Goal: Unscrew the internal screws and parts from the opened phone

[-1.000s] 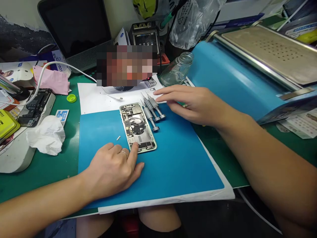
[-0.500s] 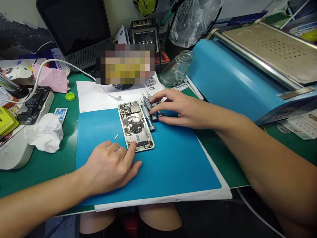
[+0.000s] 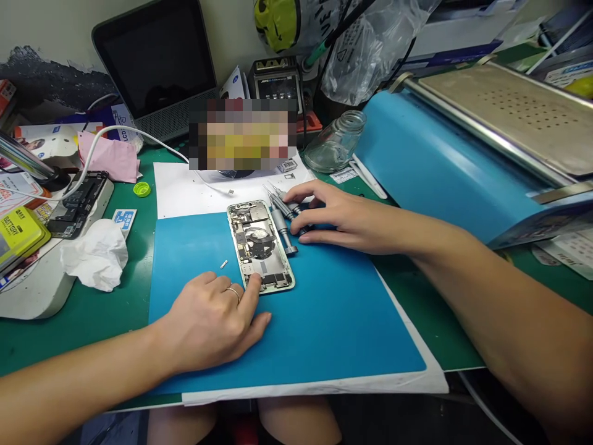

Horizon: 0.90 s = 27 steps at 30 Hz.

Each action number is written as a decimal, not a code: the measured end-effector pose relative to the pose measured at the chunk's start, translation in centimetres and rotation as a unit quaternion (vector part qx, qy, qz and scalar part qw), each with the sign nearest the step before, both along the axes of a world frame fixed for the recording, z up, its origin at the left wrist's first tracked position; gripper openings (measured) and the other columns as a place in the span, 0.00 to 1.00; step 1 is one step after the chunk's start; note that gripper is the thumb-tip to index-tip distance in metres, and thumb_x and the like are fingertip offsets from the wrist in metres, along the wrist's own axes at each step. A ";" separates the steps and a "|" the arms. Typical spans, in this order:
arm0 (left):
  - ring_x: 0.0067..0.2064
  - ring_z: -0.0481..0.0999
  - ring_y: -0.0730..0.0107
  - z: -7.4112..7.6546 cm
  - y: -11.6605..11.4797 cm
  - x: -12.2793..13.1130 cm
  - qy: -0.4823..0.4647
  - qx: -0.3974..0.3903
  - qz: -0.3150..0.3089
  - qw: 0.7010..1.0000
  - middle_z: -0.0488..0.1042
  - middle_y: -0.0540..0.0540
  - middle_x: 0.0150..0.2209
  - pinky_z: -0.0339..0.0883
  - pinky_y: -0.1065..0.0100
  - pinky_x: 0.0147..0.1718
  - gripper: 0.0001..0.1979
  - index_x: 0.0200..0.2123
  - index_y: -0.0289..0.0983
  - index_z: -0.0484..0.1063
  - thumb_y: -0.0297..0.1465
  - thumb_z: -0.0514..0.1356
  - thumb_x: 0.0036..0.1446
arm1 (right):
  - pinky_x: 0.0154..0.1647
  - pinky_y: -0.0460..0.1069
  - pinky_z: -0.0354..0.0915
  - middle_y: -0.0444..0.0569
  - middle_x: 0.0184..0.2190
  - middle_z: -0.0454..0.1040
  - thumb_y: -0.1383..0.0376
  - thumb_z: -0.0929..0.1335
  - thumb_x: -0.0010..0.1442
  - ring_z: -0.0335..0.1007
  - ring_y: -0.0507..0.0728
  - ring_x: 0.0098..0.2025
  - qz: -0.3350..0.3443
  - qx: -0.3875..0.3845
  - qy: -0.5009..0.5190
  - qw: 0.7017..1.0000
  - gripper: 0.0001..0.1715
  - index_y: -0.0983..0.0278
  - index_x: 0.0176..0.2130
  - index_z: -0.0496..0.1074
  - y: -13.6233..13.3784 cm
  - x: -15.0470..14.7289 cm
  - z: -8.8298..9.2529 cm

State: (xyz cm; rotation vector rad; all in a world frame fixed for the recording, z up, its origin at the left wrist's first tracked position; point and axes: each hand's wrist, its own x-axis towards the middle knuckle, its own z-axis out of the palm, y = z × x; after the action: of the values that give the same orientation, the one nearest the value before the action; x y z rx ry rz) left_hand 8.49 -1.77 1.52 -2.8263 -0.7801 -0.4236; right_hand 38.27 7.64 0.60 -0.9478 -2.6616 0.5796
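Note:
An opened smartphone [image 3: 277, 264] lies on the blue mat, its circuit boards and inner parts exposed. My left hand [image 3: 208, 318] rests in front of it, index finger stretched onto the phone's lower end, the other fingers curled with nothing in them. A tiny metal piece [image 3: 224, 264] sits left of the phone. Along the phone's right side lies a grey screwdriver [image 3: 280, 221]. Beside it are more grey screwdrivers [image 3: 288, 209], where the fingertips and thumb of my right hand [image 3: 331, 216] close around a handle; the fingers partly hide them.
A glass jar [image 3: 334, 142] and white tweezers-like sticks [image 3: 369, 176] are behind my right hand. A blue-covered machine with a metal plate [image 3: 504, 105] stands right. Left are crumpled tissue [image 3: 97, 256], a green cap [image 3: 141, 189], a yellow battery box [image 3: 21, 238] and a white cable [image 3: 134, 128].
The view has shifted, so everything sits slightly lower and further right. My right fingers have drawn in closer on the screwdriver handles. My left hand stays on the phone.

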 end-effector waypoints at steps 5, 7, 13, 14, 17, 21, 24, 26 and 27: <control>0.25 0.75 0.65 -0.1 -0.1 0.0 0.000 -0.007 0.003 1.000 0.75 0.49 0.25 0.65 0.61 0.23 0.21 0.51 0.25 0.73 0.38 0.56 0.67 | 0.62 0.64 0.65 0.54 0.57 0.67 0.56 0.66 0.67 0.64 0.65 0.62 -0.008 -0.009 0.049 0.999 0.14 0.58 0.39 0.79 0.1 -0.2 0.2; 0.25 0.76 0.65 -0.2 -0.2 0.0 -0.003 -0.012 0.002 1.000 0.75 0.49 0.25 0.65 0.61 0.23 0.21 0.51 0.25 0.73 0.38 0.56 0.67 | 0.63 0.63 0.65 0.51 0.56 0.71 0.56 0.67 0.66 0.67 0.64 0.60 -0.015 -0.027 0.089 0.996 0.12 0.56 0.39 0.80 0.1 -0.2 0.4; 0.25 0.76 0.64 -0.4 -0.2 0.0 -0.011 -0.011 0.002 1.000 0.75 0.49 0.25 0.66 0.61 0.23 0.21 0.50 0.25 0.73 0.38 0.55 0.68 | 0.53 0.52 0.73 0.47 0.49 0.79 0.57 0.74 0.61 0.76 0.56 0.51 -0.079 -0.103 0.289 0.948 0.07 0.56 0.37 0.80 -0.1 -0.8 0.4; 0.25 0.76 0.64 -0.4 -0.2 0.0 -0.010 -0.011 0.002 1.000 0.75 0.49 0.25 0.66 0.61 0.23 0.21 0.51 0.25 0.73 0.38 0.54 0.68 | 0.51 0.51 0.74 0.47 0.46 0.80 0.57 0.74 0.60 0.78 0.55 0.49 -0.093 -0.116 0.336 0.930 0.06 0.57 0.37 0.80 -0.2 -1.0 0.3; 0.24 0.75 0.64 -0.3 -0.2 0.0 -0.008 -0.012 0.002 1.000 0.75 0.49 0.25 0.65 0.61 0.22 0.21 0.51 0.25 0.73 0.38 0.54 0.68 | 0.45 0.48 0.77 0.47 0.36 0.82 0.55 0.77 0.57 0.80 0.53 0.43 -0.138 -0.135 0.485 0.853 0.11 0.59 0.36 0.80 -0.1 -1.4 0.4; 0.24 0.75 0.64 -0.3 -0.2 0.0 -0.008 -0.015 0.004 1.000 0.75 0.49 0.24 0.65 0.60 0.21 0.21 0.51 0.25 0.73 0.37 0.54 0.68 | 0.28 0.45 0.76 0.47 0.28 0.79 0.50 0.80 0.47 0.80 0.54 0.34 -0.232 -0.051 0.610 0.756 0.22 0.64 0.30 0.77 0.8 -1.3 1.0; 0.24 0.75 0.64 -0.2 -0.3 0.0 -0.007 -0.017 0.005 1.000 0.75 0.49 0.24 0.64 0.60 0.21 0.21 0.51 0.25 0.73 0.38 0.54 0.68 | 0.20 0.44 0.72 0.46 0.25 0.75 0.50 0.81 0.44 0.78 0.53 0.28 -0.288 0.020 0.629 0.722 0.24 0.65 0.28 0.76 1.2 -1.2 1.3; 0.24 0.75 0.64 -0.2 -0.3 0.0 -0.005 -0.016 0.005 1.000 0.75 0.49 0.24 0.65 0.60 0.22 0.21 0.51 0.25 0.73 0.38 0.54 0.68 | 0.18 0.43 0.70 0.47 0.25 0.76 0.49 0.81 0.44 0.78 0.53 0.28 -0.309 0.019 0.617 0.723 0.25 0.65 0.28 0.76 1.2 -1.3 1.2; 0.24 0.75 0.64 -0.2 -0.3 0.0 -0.005 -0.016 0.005 1.000 0.75 0.49 0.24 0.65 0.60 0.22 0.21 0.51 0.25 0.73 0.38 0.54 0.68 | 0.19 0.43 0.70 0.48 0.25 0.76 0.49 0.81 0.44 0.78 0.53 0.28 -0.318 0.006 0.607 0.728 0.26 0.66 0.27 0.75 1.1 -1.5 1.0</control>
State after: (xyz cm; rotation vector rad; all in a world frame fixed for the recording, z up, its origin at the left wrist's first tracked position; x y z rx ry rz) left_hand 8.47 -2.07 1.29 -2.8504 -0.8106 -0.4263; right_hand 36.81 8.78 1.61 -0.8997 -1.0765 0.6570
